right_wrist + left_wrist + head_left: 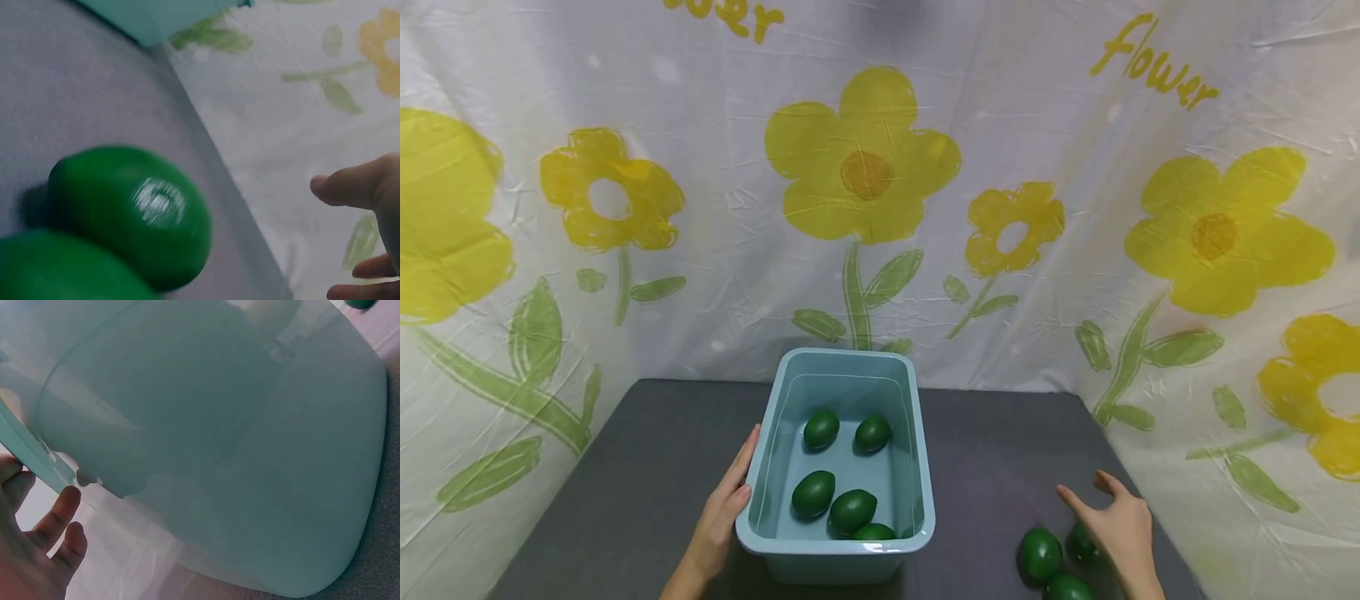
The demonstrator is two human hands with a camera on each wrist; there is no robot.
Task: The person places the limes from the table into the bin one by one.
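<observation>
Left hand (718, 518), fingers nearly straight, against pale-blue rectangular plastic bin (835, 547), presumably steadying it; five glossy dark-green oval fruits (813, 494) inside. Right of bin: right hand (1122, 525), thumb and fingers parted, holding nothing, near three matching fruits (1039, 555).

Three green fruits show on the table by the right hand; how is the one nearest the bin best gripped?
The green fruit nearest the bin is likely best gripped round its middle, from above, with the right hand putting its thumb on the side facing the bin: its shape is smoothly rounded, and one fruit lies on its right, another on its near side.
</observation>
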